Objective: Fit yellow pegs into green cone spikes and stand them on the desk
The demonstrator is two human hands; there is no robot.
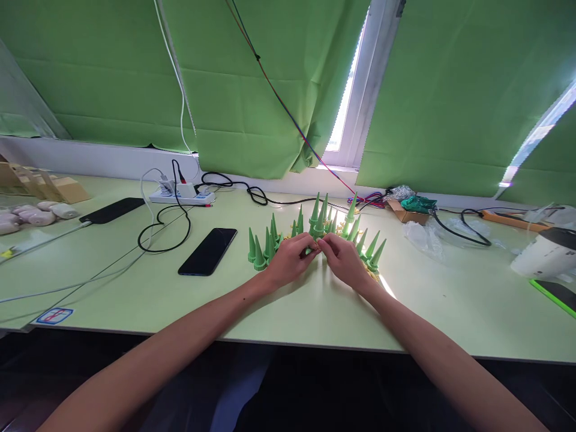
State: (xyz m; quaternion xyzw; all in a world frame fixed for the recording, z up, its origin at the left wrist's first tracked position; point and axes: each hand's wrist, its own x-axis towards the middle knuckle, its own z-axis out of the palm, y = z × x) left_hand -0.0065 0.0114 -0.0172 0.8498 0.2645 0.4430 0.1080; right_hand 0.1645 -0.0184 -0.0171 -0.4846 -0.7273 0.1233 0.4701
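My left hand (293, 257) and my right hand (342, 257) meet fingertip to fingertip above the near middle of the table. Both are closed in a pinch; whatever small thing is between the fingers is too hidden to name. Around and behind them stand several green pointed cones with round bases. One group of green cones (258, 258) is left of my left hand, and a taller green cone (319, 222) rises just behind the fingertips. More cones, one green cone (374, 255) among them, lean beside my right hand. Small yellow pieces (373, 275) lie by their bases.
A black phone (207, 252) lies left of the cones, with a power strip (182, 195) and looping cables behind it. White rolls (40, 214) sit far left. At right are a small cardboard box (407, 212), clear plastic bags (425, 239) and a white jug (542, 255).
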